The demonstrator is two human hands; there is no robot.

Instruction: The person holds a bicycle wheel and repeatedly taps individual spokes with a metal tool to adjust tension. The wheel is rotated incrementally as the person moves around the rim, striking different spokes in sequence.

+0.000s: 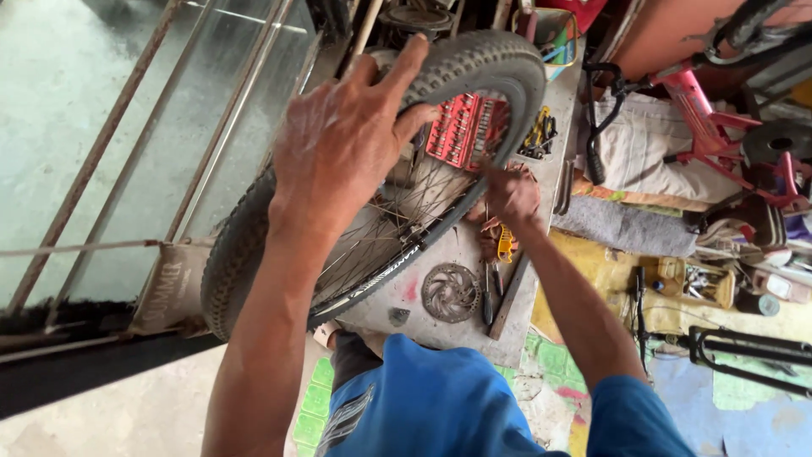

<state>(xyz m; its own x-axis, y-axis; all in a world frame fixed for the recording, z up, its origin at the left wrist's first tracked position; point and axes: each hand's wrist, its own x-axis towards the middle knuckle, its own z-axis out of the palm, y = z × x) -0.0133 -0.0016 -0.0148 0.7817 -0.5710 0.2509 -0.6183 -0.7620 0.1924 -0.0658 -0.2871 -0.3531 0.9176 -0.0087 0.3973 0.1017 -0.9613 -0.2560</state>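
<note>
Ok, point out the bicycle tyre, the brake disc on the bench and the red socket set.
bicycle tyre (pixel 474 52): head view, on the knobbly tread at the top.
brake disc (pixel 450 292): head view, on its centre.
red socket set (pixel 461 127): head view, on the red tray's middle.

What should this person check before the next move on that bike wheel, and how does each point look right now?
1. Left hand gripping the tyre: ok, palm and fingers wrap its tread.
2. Right hand at the rim: cannot tell what it holds.
3. Wheel supported: ok, it leans on the workbench.
4. Tyre seated all round: cannot tell, the arm hides part.
5. Tools within reach: ok, red socket set and screwdrivers lie close.
6. Brake disc out of the way: ok, flat on the bench.
</note>
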